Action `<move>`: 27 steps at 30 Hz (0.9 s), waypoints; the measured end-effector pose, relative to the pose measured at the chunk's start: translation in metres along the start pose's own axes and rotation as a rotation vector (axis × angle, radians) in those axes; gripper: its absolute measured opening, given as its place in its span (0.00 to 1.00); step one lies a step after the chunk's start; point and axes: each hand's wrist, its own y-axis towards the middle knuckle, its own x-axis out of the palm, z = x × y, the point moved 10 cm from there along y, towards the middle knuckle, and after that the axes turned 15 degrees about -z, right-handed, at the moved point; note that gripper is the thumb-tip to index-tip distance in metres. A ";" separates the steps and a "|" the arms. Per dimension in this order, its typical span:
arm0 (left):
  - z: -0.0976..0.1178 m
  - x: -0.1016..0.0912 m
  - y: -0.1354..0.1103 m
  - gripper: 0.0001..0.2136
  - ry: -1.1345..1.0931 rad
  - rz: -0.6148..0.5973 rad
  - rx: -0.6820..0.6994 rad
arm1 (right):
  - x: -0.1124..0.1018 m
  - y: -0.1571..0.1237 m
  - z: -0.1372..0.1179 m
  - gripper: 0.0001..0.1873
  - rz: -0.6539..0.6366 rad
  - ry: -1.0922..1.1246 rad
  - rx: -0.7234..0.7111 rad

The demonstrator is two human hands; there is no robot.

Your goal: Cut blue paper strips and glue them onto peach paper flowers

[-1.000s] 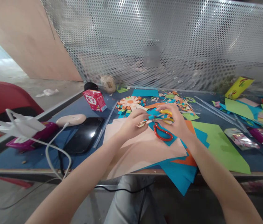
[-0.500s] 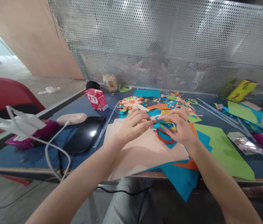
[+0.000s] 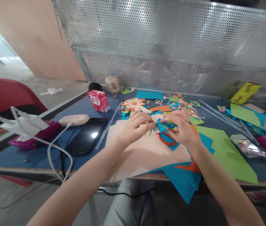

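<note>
Both my hands meet over a pale pink sheet of paper (image 3: 133,160). Between the fingertips is a small blue paper piece (image 3: 161,128), partly hidden by the fingers. My left hand (image 3: 139,127) pinches it from the left, and my right hand (image 3: 179,127) grips it from the right. Just below the right fingers lie scissors with red handles (image 3: 167,138); their blades are hidden. Thin green strips (image 3: 150,132) hang or lie under the left fingertips. Beyond the left hand sits a paper flower (image 3: 134,103) with pale petals and an orange centre.
Colourful paper scraps (image 3: 182,103) are strewn behind the hands. Blue sheets (image 3: 186,179) overhang the table's front edge, beside a green sheet (image 3: 224,150). Leftward are a black phone (image 3: 88,136), a white cable (image 3: 49,153) and a pink box (image 3: 98,100). A perforated metal panel (image 3: 128,40) closes the back.
The fingers shift slightly around the blue paper, which now stands more upright between them. The view has moved slightly; the scissors and sheets stay put.
</note>
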 end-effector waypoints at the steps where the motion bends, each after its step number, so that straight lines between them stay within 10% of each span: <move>1: -0.001 0.000 0.000 0.08 -0.004 0.005 -0.011 | -0.001 0.000 -0.001 0.13 0.013 -0.014 -0.007; 27: -0.032 0.001 -0.007 0.05 -0.101 0.091 -0.239 | -0.018 -0.008 -0.010 0.13 0.212 -0.216 -0.078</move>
